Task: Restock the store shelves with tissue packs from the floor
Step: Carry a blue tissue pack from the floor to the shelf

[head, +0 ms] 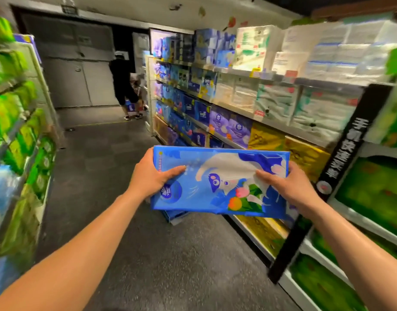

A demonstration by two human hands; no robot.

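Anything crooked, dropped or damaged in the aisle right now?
One thing: a blue pack lies on the floor at an angle, partly hidden beneath the blue tissue pack that the left hand and right hand hold level and intact. The right-side shelves look tidy, though the picture is blurred.

A dark gray floor (116, 176) runs between tall shelves (249, 117) on both sides to big gray doors (74, 70) at the far end.
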